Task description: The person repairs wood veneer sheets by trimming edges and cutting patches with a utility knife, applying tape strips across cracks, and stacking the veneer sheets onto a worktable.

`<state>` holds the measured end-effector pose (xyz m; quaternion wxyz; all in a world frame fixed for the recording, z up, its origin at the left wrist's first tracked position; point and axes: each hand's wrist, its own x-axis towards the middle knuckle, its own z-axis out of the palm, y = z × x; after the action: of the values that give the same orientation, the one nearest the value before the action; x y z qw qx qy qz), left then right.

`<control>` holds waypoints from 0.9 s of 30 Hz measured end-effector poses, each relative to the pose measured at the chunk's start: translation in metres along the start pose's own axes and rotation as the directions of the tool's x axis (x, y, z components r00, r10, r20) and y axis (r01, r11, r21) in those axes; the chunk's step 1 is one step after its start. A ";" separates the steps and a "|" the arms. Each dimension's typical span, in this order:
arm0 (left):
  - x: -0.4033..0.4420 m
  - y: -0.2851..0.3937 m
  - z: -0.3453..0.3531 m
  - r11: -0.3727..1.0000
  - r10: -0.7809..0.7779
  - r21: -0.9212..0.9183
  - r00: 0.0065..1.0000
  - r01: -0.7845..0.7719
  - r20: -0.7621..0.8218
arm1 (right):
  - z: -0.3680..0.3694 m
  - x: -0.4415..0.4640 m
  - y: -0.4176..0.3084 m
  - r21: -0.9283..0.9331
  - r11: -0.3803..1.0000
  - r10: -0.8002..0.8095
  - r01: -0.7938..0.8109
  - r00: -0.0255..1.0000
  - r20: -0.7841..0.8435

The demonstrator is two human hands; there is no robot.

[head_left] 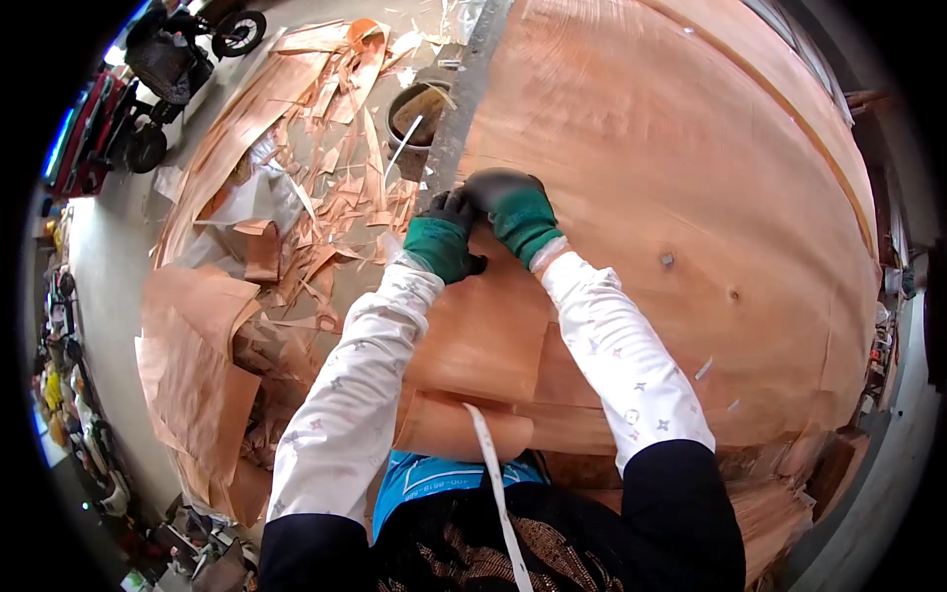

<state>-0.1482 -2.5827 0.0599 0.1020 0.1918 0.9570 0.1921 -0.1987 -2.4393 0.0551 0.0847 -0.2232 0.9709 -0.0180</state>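
My left hand (441, 240), in a green glove with dark fingers, rests at the left edge of a broad sheet of thin wood veneer (651, 168). Its thumb is spread away from the fingers, and I see nothing held in it. Close beside it, my right hand (521, 212) wears a matching glove and lies over the veneer near the same edge. A blur covers the right fingers, so their grip and anything under them are hidden. Below both hands a smaller veneer piece (475, 340) lies on the stack, its near end curling toward my body.
Torn veneer scraps (345, 187) litter the floor to the left, around a dark bucket (419, 111). Larger loose sheets (197, 365) are heaped at lower left. A grey strip (472, 84) runs along the stack's left side. Parked motorbikes (163, 69) stand at upper left.
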 end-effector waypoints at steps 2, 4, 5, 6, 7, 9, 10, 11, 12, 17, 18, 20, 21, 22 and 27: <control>-0.001 -0.004 0.006 1.000 0.011 0.029 1.000 -0.011 -0.008 | 0.007 -0.023 0.014 0.013 1.000 0.016 -0.016 0.999 -0.040; -0.001 -0.004 0.008 0.998 0.021 0.062 0.999 -0.019 -0.029 | 0.018 -0.071 0.033 0.004 0.999 0.035 -0.034 0.991 -0.130; -0.001 -0.003 0.007 0.997 0.028 0.068 0.999 -0.026 -0.034 | 0.023 -0.098 0.041 0.032 0.999 0.031 -0.026 0.986 -0.165; -0.002 -0.005 0.009 0.997 0.043 0.063 0.999 -0.041 -0.033 | 0.025 -0.124 0.048 0.059 0.998 0.028 -0.016 0.979 -0.204; -0.002 -0.008 0.010 0.997 0.057 0.060 0.998 -0.055 -0.037 | 0.023 -0.145 0.052 0.043 0.998 0.057 -0.050 0.986 -0.158; -0.002 -0.007 0.005 0.997 0.062 0.054 0.998 -0.062 -0.005 | 0.012 -0.172 0.054 0.004 0.991 0.134 -0.134 0.991 0.012; -0.003 -0.006 0.003 0.997 0.053 0.058 0.998 -0.054 0.025 | 0.000 -0.177 0.053 0.053 0.984 0.171 -0.172 0.985 0.016; -0.002 -0.007 0.001 0.997 0.043 0.065 0.998 -0.047 0.053 | -0.014 -0.179 0.052 0.101 0.973 0.207 -0.208 0.978 0.019; 0.001 -0.010 -0.002 0.997 0.031 0.073 0.997 -0.036 0.078 | -0.021 -0.177 0.051 0.149 0.959 0.239 -0.240 0.971 0.021; 0.021 -0.046 -0.003 0.968 0.246 -0.072 0.966 -0.240 0.077 | -0.017 -0.119 -0.005 0.365 0.889 -0.148 0.276 0.928 -0.341; 0.021 -0.045 -0.007 0.965 0.260 -0.042 0.961 -0.257 0.092 | -0.012 -0.107 -0.018 0.290 0.906 -0.213 0.308 0.924 -0.316; 0.024 -0.054 0.000 0.956 0.291 0.016 0.954 -0.293 0.077 | 0.003 -0.090 -0.032 0.196 0.919 -0.288 0.343 0.921 -0.263; 0.025 -0.056 0.001 0.954 0.292 0.039 0.950 -0.298 0.110 | 0.015 -0.082 -0.036 0.178 0.921 -0.300 0.346 0.923 -0.241; 0.024 -0.048 -0.010 0.951 0.292 0.062 0.945 -0.303 0.144 | 0.023 -0.078 -0.040 0.161 0.924 -0.311 0.348 0.925 -0.218; 0.018 -0.044 -0.008 0.951 0.271 0.109 0.951 -0.288 0.150 | 0.028 -0.073 -0.050 0.111 0.914 -0.359 0.390 0.906 -0.224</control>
<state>-0.1809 -2.6154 0.0474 0.1248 0.3443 0.9216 0.1287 -0.1080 -2.4520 0.0430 -0.0011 -0.3959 0.9090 -0.1306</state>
